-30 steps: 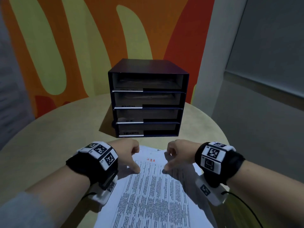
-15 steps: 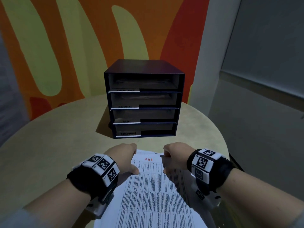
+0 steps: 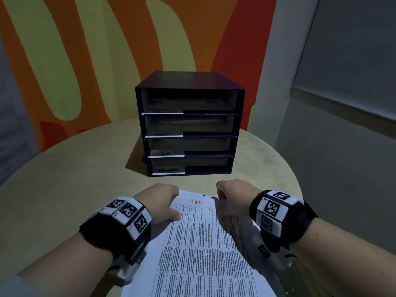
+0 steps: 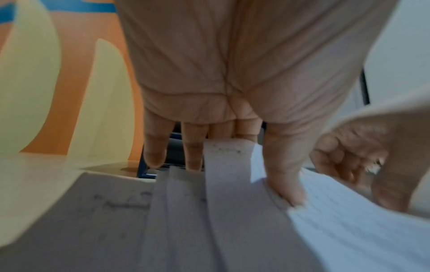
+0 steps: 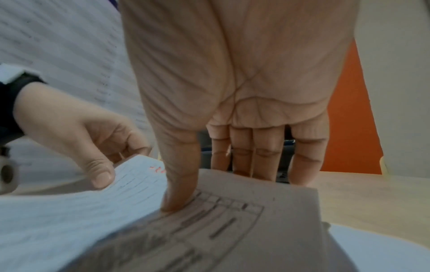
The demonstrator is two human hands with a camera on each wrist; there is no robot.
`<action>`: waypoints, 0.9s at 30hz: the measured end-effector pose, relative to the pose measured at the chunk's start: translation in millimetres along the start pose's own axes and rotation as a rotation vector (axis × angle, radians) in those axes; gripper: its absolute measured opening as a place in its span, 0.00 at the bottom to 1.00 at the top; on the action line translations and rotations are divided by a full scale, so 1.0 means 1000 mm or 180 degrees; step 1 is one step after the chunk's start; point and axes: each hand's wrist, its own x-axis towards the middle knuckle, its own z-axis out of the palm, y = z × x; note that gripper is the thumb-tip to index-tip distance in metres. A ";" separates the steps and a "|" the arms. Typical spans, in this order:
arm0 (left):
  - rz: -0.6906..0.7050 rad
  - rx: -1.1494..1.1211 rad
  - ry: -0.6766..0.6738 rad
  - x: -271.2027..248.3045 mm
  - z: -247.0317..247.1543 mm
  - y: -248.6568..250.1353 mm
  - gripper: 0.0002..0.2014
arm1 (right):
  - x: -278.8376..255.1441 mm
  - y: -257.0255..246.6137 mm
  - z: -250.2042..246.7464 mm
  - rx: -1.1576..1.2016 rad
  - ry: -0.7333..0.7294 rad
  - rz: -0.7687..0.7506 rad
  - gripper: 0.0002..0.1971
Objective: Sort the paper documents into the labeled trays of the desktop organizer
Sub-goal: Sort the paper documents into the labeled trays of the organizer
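Note:
A stack of printed paper documents (image 3: 203,249) lies on the round table just in front of me, with a red mark at the top of the upper sheet. My left hand (image 3: 169,204) pinches the stack's far left corner, thumb (image 4: 286,182) on top and fingers behind the lifted edge. My right hand (image 3: 221,202) holds the far right corner, its thumb (image 5: 179,185) pressed on a sheet and its fingers past the edge. The dark four-tray organizer (image 3: 189,125) stands upright behind the papers, with white label strips at the left of each tray front.
The beige round table (image 3: 64,179) extends to the left and right of the organizer. An orange and yellow patterned wall rises behind it, and a grey wall stands at the right. The table edge curves away at the right.
The view has drifted a little, so the organizer sits further left. Both hands stay at the far edge of the papers, and the red mark between them shows more plainly.

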 end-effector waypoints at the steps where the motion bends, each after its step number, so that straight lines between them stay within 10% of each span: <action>1: 0.0063 -0.0110 0.0089 0.000 -0.004 -0.002 0.16 | 0.001 0.002 -0.002 0.0109 0.0010 0.0004 0.15; 16: 0.0539 -0.2464 0.1321 0.022 -0.070 -0.028 0.09 | 0.034 0.035 -0.053 0.2865 0.1730 0.0111 0.11; 22: 0.0569 -0.2805 0.1374 0.042 -0.049 -0.036 0.14 | 0.044 0.052 -0.023 0.4284 0.0898 0.0526 0.19; 27: 0.0678 -0.3126 0.1334 0.059 -0.051 -0.047 0.11 | 0.052 0.057 -0.024 0.4379 0.1376 0.0095 0.15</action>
